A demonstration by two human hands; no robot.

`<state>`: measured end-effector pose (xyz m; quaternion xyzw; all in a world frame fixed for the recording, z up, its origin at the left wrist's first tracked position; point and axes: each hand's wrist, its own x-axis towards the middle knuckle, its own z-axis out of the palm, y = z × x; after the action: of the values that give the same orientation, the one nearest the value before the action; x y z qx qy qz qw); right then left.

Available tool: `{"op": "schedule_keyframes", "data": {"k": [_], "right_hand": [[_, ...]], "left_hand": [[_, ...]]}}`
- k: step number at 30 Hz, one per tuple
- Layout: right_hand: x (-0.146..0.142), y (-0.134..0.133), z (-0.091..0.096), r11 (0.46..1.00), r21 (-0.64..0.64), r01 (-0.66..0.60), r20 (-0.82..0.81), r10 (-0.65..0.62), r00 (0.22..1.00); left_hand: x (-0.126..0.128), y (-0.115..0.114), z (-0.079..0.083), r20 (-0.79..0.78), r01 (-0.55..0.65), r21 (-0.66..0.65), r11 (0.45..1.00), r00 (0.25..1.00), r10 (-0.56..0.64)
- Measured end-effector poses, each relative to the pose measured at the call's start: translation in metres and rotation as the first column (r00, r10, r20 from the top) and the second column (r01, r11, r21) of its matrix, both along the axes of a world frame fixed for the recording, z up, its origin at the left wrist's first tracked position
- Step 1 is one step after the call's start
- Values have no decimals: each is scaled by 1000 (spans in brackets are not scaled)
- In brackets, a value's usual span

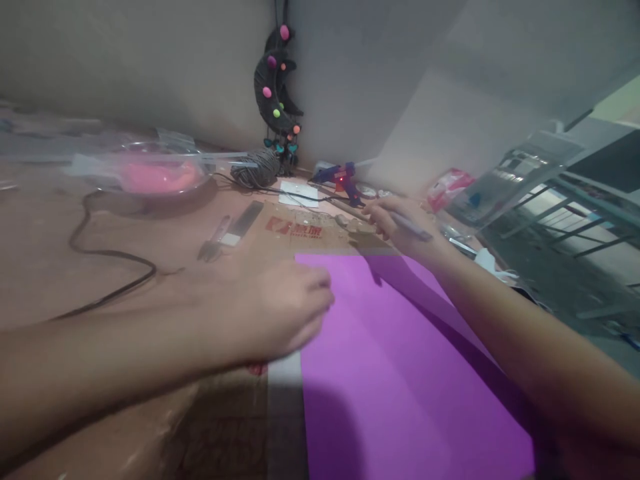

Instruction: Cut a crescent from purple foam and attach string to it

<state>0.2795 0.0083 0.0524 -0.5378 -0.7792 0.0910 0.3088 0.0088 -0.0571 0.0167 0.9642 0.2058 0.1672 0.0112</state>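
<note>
A sheet of purple paper (400, 373) lies in front of me on flattened brown cardboard (280, 230). My left hand (285, 303), blurred, is over the sheet's left edge with its fingers curled closed. Its fingertips are hidden, so I cannot tell whether anything is in them. Above the far right part of the sheet, my right hand (400, 223) is closed around a greyish pen (413, 228). The pen's back end points toward me, and the hand's shadow falls across the paper.
Behind the cardboard are a blue glue gun (337, 175), a grey yarn ball (256, 168) and a white card (299, 194). A clear bowl with something pink (157, 175) stands left, near a black cord (125, 255). Scissors (216, 240) lie by a cutter-like strip (245, 223). Decorated black crescents (273, 90) hang behind.
</note>
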Motion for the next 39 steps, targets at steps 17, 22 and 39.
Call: {"op": "schedule_keyframes", "data": {"k": [17,22,39], "right_hand": [[-46,-40,-35,915,-373,-153,-445,-32,895],[-51,-32,-38,984,-169,-51,-295,-1,956],[-52,-31,-41,977,-185,-106,-284,50,958]], "left_hand": [[-6,39,-3,-19,-124,39,992,992,125],[-8,54,-14,83,-188,-117,975,977,199],[-7,51,-13,97,-182,-188,965,975,202]]}}
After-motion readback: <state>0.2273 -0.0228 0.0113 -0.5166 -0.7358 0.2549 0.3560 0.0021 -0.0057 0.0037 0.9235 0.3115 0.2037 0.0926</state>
